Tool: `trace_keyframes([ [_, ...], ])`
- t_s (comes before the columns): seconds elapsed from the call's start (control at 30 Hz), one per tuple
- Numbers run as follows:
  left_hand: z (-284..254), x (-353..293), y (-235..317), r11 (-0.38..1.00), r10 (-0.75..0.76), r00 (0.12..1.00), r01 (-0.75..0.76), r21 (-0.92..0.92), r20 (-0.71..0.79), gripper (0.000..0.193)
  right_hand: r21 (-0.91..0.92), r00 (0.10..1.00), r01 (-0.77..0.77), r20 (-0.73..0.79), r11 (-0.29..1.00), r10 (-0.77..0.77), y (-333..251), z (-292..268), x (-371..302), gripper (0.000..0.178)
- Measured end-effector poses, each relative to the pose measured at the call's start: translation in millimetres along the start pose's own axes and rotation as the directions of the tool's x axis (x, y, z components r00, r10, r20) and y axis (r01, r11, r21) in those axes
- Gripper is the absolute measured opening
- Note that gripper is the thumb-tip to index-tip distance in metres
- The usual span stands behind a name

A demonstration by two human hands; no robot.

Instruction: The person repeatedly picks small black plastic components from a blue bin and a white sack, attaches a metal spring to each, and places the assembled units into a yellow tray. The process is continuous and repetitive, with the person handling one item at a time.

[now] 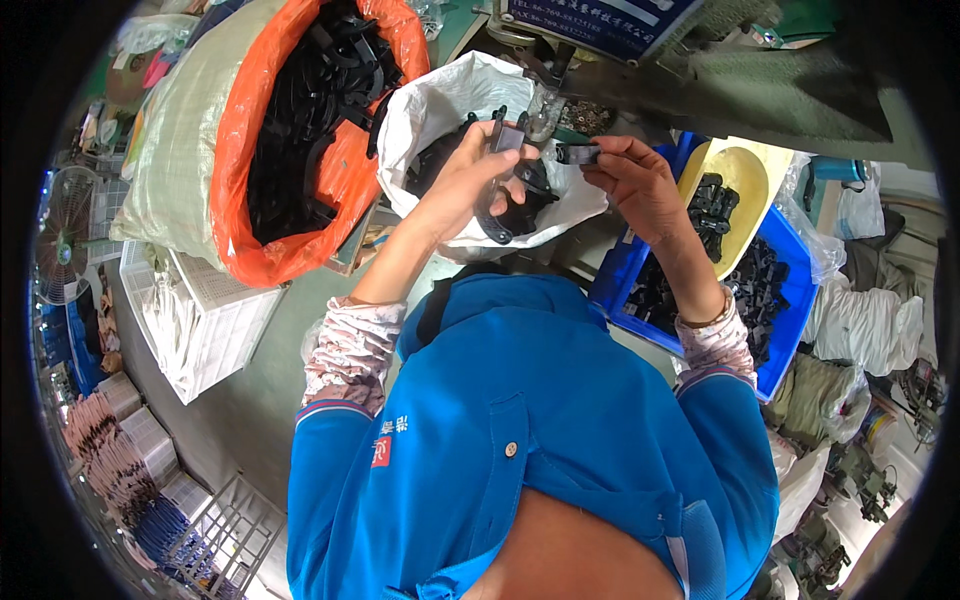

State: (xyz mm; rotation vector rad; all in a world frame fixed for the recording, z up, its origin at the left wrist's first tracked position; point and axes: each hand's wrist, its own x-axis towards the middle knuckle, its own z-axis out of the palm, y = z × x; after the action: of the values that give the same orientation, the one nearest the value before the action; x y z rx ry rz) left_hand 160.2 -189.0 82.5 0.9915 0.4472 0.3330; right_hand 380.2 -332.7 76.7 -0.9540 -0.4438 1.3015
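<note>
My left hand [462,180] is closed round a long curved black plastic part [493,226], whose ends stick out above and below the fingers. A flat grey face shows at the thumb. Pinched in the fingertips of my right hand [642,192] is a smaller black part [576,154], held a short way to the right of the first one. Both hands are over or beside an open white sack [425,108] with more black parts in it. Metal machine parts at the sack's far side are partly hidden.
At left, a large sack with an orange liner [232,190] holds many black parts. A yellow tray [757,165] with small black parts rests on a blue bin [796,285] at right. A white crate [225,335] stands lower left; a dark machine [790,90] spans the far right.
</note>
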Motion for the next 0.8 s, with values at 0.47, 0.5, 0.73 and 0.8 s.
trace_keyframes([
  [0.47,5,1,7,0.981,-0.174,0.949,0.143,0.134,0.262,0.046,-0.418,0.997,-0.071,-0.066,0.906,0.047,-43,23,3,0.026],
  [0.5,6,1,6,0.981,-0.175,0.944,0.144,0.130,0.278,0.046,-0.449,0.997,-0.074,-0.062,0.891,0.052,-43,21,3,0.026],
  [0.73,24,3,-6,0.979,-0.200,0.934,0.176,0.105,0.295,0.041,-0.496,0.994,-0.102,-0.026,0.862,0.102,-37,9,-9,0.029],
  [0.8,31,3,-9,0.975,-0.212,0.933,0.183,0.122,0.292,0.039,-0.486,0.997,-0.075,-0.030,0.871,0.069,-33,9,-17,0.025],
])
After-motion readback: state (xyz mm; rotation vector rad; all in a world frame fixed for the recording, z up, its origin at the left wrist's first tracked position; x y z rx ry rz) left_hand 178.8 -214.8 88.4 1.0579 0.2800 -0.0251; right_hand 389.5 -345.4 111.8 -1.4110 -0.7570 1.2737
